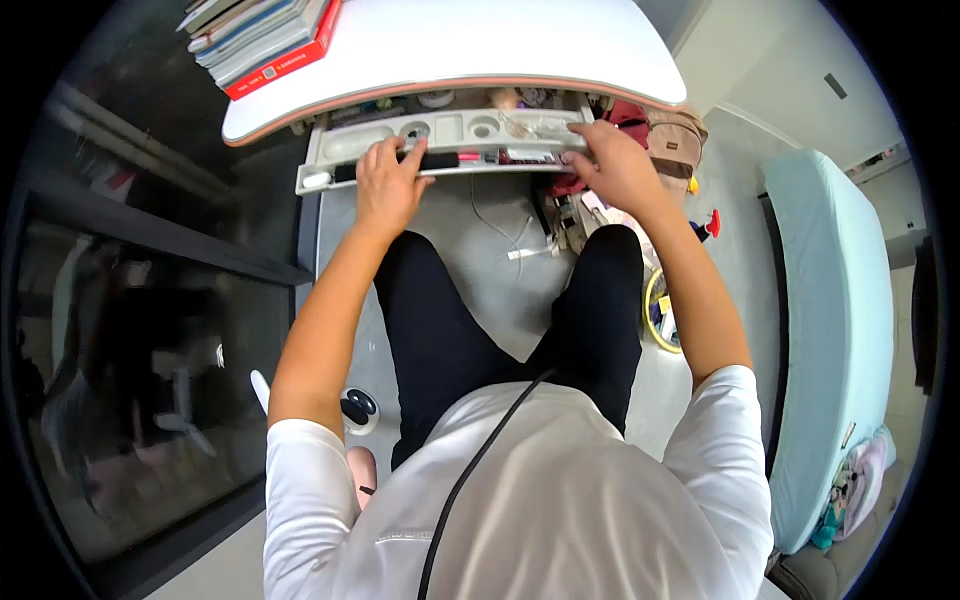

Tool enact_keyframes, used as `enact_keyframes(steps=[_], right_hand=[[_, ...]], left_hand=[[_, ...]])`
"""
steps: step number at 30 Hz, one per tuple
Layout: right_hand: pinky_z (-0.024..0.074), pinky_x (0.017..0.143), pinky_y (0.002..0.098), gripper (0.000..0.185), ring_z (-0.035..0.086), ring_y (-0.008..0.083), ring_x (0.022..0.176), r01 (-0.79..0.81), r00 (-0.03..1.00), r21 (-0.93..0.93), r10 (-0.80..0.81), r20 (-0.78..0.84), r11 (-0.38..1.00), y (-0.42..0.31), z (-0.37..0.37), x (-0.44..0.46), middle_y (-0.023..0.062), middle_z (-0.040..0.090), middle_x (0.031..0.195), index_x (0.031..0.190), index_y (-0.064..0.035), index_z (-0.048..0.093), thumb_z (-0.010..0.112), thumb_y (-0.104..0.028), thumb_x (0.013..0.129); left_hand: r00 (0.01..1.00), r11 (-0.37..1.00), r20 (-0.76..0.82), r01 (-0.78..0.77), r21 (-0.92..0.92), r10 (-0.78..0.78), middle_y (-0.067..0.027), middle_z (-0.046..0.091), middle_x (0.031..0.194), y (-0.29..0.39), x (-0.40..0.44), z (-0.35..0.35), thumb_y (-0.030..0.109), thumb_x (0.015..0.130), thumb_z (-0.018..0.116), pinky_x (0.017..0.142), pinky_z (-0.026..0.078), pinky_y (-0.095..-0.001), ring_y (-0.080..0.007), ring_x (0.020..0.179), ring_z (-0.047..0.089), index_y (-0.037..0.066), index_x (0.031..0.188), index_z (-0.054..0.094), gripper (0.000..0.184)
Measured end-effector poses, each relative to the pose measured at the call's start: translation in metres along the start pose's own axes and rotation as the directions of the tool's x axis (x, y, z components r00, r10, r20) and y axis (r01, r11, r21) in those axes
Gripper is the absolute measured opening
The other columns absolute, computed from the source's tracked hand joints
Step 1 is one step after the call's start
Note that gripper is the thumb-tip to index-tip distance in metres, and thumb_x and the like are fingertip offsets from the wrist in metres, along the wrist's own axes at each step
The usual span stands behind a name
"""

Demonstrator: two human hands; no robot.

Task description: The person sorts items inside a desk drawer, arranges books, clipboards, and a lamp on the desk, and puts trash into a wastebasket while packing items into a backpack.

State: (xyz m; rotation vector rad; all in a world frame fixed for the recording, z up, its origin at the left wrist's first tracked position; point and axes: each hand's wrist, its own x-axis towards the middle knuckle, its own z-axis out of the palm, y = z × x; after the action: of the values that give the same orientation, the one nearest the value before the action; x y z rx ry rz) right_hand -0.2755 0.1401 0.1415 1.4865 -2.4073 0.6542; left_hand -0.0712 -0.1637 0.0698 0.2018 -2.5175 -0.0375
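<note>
view: head camera, looking down, with the drawer point(358, 143) in the upper middle of the frame.
drawer: out from under the curved edge of the white desk point(480, 45); its front faces the bottom of the frame, toward the person's knees. its long axis runs left to right, the right end a little higher in the frame.
left hand point(390, 185): comes up from the lower left, on the front part of the drawer, left of its middle. the fingers are bent and somewhat spread, tips toward the top of the frame; whether they press on anything, i cannot tell.
right hand point(617, 165): at the right end of the drawer, thumb and forefinger apart, thumb by the front edge, fingers reaching toward the upper left.
front slot: a long black strip point(345, 172) lies along the drawer, partly hidden by the left hand; a dark red item point(530, 157) with a label lies along it too, near the right thumb.
left end: a small white oval item point(316, 181) in the front corner.
books: a stack point(262, 42) on the desk, upper left of the frame.
</note>
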Motion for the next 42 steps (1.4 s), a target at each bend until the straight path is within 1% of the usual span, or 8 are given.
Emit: enact_keyframes(steps=[11, 14, 24, 27, 32, 37, 39, 42], right_hand=[[0.0539, 0.076, 0.0267, 0.034, 0.065, 0.013, 0.083, -0.578, 0.666, 0.729, 0.728, 0.162, 0.366, 0.12, -0.015, -0.164, 0.0094, 0.072, 0.113, 0.138, 0.0021, 0.058, 0.046, -0.001, 0.106], [0.0542, 0.075, 0.0282, 0.035, 0.064, 0.0145, 0.08, -0.779, 0.392, 0.575, 0.91, 0.133, 0.251, 0.144, -0.017, -0.238, 0.0111, 0.073, 0.112, 0.139, 0.004, 0.058, 0.049, -0.003, 0.106], [0.0499, 0.106, 0.0422, 0.039, 0.063, 0.0361, 0.128, -0.955, 0.203, 0.205, 0.977, -0.065, 0.213, 0.222, 0.048, -0.417, 0.0252, 0.065, 0.139, 0.136, 0.0057, 0.061, 0.056, -0.009, 0.1], [0.057, 0.085, 0.0415, 0.044, 0.073, 0.0361, 0.099, -0.982, 0.188, -0.012, 0.982, 0.033, 0.188, 0.246, 0.077, -0.463, 0.0238, 0.073, 0.123, 0.137, -0.0026, 0.063, 0.062, -0.013, 0.094], [0.0559, 0.067, 0.0402, 0.046, 0.071, 0.0287, 0.075, -0.905, -0.062, 0.414, 0.994, 0.09, -0.094, 0.276, 0.207, -0.538, 0.0076, 0.073, 0.09, 0.137, -0.0158, 0.064, 0.064, -0.01, 0.092], [0.0571, 0.076, 0.0415, 0.036, 0.072, 0.0298, 0.087, -0.218, -0.373, 0.837, 0.835, 0.403, -0.501, 0.215, 0.18, -0.458, 0.0085, 0.073, 0.088, 0.131, -0.0103, 0.068, 0.066, -0.016, 0.096], [0.0573, 0.08, 0.0439, 0.03, 0.074, 0.0337, 0.091, -0.838, -0.108, 0.533, 0.993, 0.045, -0.116, 0.221, 0.19, -0.467, 0.0149, 0.076, 0.095, 0.12, -0.0071, 0.073, 0.067, -0.023, 0.096], [0.0558, 0.086, 0.0516, 0.042, 0.072, 0.0417, 0.098, -0.928, 0.358, -0.076, 0.93, 0.084, 0.364, 0.197, 0.164, -0.437, 0.0237, 0.076, 0.103, 0.104, -0.0022, 0.077, 0.068, -0.043, 0.094]], left_hand=[[0.999, 0.988, -0.024, 0.04, 0.152, -0.037, -0.0155, 0.067, 0.128, -0.007, 0.03, 0.05, 0.025, 0.088, 0.078, 0.099, 0.052, -0.0452, -0.0339, 0.119, 0.063, 0.006, 0.135, 0.066, 0.053], [1.0, 0.984, 0.006, -0.001, 0.179, 0.0, -0.0194, 0.064, 0.138, -0.019, 0.039, 0.075, 0.022, 0.094, 0.071, 0.105, 0.05, -0.0459, -0.0363, 0.129, 0.06, 0.004, 0.136, 0.065, 0.046], [0.996, 0.973, 0.071, 0.03, 0.231, -0.048, -0.0225, 0.056, 0.15, -0.016, 0.044, 0.084, 0.019, 0.098, 0.065, 0.119, 0.038, -0.0471, -0.0386, 0.136, 0.054, 0.002, 0.147, 0.054, 0.053], [0.986, 0.966, 0.141, 0.048, 0.255, -0.086, -0.0216, 0.05, 0.154, -0.007, 0.047, 0.08, 0.016, 0.095, 0.066, 0.123, 0.032, -0.0511, -0.0404, 0.143, 0.046, 0.002, 0.155, 0.044, 0.065], [0.973, 0.964, 0.218, 0.02, 0.266, -0.08, -0.0259, 0.04, 0.16, -0.003, 0.046, 0.069, 0.013, 0.089, 0.072, 0.124, 0.027, -0.056, -0.0458, 0.148, 0.038, 0.0, 0.161, 0.032, 0.083], [0.964, 0.993, 0.261, 0.026, 0.115, -0.056, -0.0289, 0.031, 0.166, 0.016, 0.018, 0.038, 0.013, 0.088, 0.076, 0.126, 0.025, -0.0534, -0.0475, 0.153, 0.03, 0.003, 0.163, 0.03, 0.088], [0.956, 0.995, 0.289, 0.031, 0.094, -0.057, -0.0301, 0.033, 0.164, 0.023, 0.003, 0.029, 0.011, 0.088, 0.076, 0.124, 0.029, -0.0529, -0.0488, 0.151, 0.032, 0.003, 0.162, 0.033, 0.085], [0.923, 0.999, 0.385, 0.028, -0.02, -0.018, -0.0297, 0.04, 0.16, 0.029, -0.003, 0.023, 0.009, 0.088, 0.076, 0.12, 0.037, -0.0501, -0.0474, 0.146, 0.042, 0.0, 0.159, 0.035, 0.082]])
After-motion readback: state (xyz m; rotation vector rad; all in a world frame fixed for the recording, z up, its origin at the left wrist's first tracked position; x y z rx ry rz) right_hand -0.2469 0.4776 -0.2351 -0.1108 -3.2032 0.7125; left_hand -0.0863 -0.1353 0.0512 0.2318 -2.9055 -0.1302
